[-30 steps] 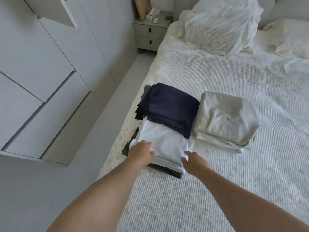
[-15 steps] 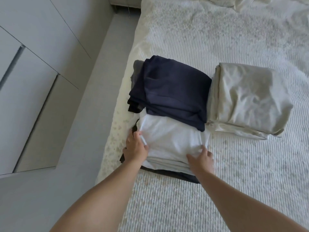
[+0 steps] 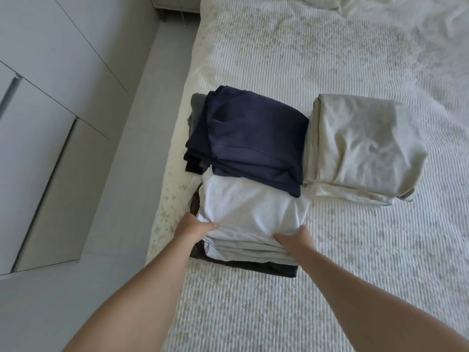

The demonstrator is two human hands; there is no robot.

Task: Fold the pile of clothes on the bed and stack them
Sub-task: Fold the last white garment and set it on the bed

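Observation:
A stack of folded white clothes (image 3: 250, 212) rests on a dark folded garment (image 3: 276, 269) near the bed's left edge. My left hand (image 3: 194, 226) grips the stack's near left corner, fingers tucked under the top layers. At the near right corner, my right hand (image 3: 295, 240) presses on the stack with fingers slid between the layers. A folded navy pile (image 3: 253, 138) lies just behind, overlapping the white stack's far edge. To the right sits a folded beige pile (image 3: 365, 146).
The bed (image 3: 330, 301) has a white ribbed cover. The floor strip (image 3: 121, 174) runs along its left side, beside white wardrobe doors (image 3: 38, 97). A nightstand base (image 3: 175, 3) shows at the top. Rumpled pillows (image 3: 355, 3) lie at the head.
Both hands went from resting at the white stack's near edge to gripping its near corners. The camera moved closer and tilted down, so the pillows and nightstand left most of the view.

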